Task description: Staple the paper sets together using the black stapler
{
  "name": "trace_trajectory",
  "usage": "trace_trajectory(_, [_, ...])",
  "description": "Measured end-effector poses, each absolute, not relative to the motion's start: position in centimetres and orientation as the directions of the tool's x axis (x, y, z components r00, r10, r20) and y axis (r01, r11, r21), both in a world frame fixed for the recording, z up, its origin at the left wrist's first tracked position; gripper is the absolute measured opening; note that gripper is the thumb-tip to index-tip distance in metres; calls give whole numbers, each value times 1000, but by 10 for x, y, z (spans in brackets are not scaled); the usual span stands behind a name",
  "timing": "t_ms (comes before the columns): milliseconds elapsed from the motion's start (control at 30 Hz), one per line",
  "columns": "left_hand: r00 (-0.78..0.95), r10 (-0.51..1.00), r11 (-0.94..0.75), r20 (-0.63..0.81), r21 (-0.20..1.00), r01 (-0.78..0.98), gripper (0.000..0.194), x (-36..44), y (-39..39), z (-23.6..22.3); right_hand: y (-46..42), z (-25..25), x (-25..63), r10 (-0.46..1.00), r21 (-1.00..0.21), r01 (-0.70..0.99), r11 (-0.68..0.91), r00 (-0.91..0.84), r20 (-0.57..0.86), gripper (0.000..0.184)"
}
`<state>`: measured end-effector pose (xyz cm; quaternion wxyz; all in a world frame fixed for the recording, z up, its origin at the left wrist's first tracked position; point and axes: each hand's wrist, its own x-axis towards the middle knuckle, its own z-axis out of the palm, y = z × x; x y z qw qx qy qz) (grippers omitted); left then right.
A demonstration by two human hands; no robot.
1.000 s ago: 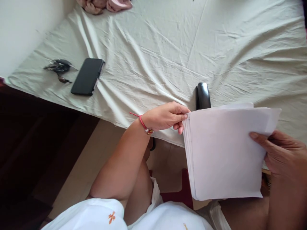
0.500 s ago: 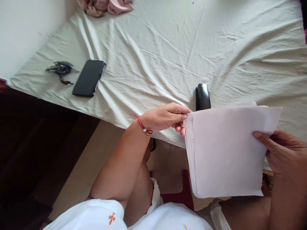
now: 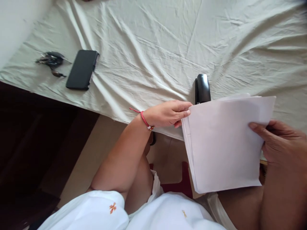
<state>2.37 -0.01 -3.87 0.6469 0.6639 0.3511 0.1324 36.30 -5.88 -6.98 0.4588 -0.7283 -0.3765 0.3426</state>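
Note:
A stack of white paper sheets (image 3: 223,143) is held over the near edge of the bed. My right hand (image 3: 279,142) grips its right edge, thumb on top. My left hand (image 3: 168,113), with a red cord bracelet at the wrist, has its fingers pressed together at the stack's top left corner, touching the sheet edges. A black stapler (image 3: 202,88) lies on the sheet just behind the paper, its near end hidden by the stack.
The bed is covered by a wrinkled pale green sheet (image 3: 155,41). A black phone (image 3: 82,69) and a bunch of dark keys (image 3: 50,60) lie at its left. A dark wooden frame (image 3: 35,127) is at the left, tiled floor below.
The view has shifted slightly, so everything sits a little higher in frame. The left fingers stay at the stack's corner; the paper and right hand have barely moved.

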Motion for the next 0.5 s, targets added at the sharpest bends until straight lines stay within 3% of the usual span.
trace_trajectory(200, [564, 712, 344, -418, 908, 239, 24, 34, -4, -38, -61, -70, 361, 841, -911, 379, -160, 536, 76, 38])
trace_trajectory(333, [576, 696, 365, -429, 902, 231, 23, 35, -3, -37, -66, -71, 366, 842, -859, 502, -102, 504, 195, 36])
trace_trajectory(500, [577, 693, 366, -432, 901, 234, 24, 33, -2, -36, -69, -71, 372, 872, -813, 572, -104, 446, 203, 42])
